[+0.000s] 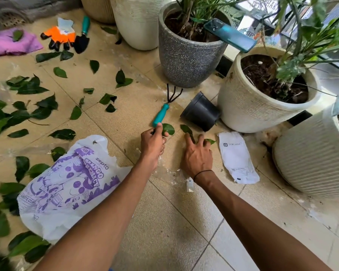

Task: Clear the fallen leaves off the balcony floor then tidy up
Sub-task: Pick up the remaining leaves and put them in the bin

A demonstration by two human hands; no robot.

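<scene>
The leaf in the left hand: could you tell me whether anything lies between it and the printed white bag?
Nothing visible does. The left hand pinches the leaf just right of the bag, with only bare floor tile between them; the bag's opening cannot be made out.

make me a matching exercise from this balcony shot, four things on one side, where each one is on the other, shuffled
Things
1. phone
2. small black pot
3. orange gloves
4. printed bag

Places
A. on the floor beside the trowel
B. tipped on its side by the cream planter
C. resting on the rim of the grey planter
D. flat on the floor under the left forearm

Pairs: 1-C, 2-B, 3-A, 4-D
</scene>
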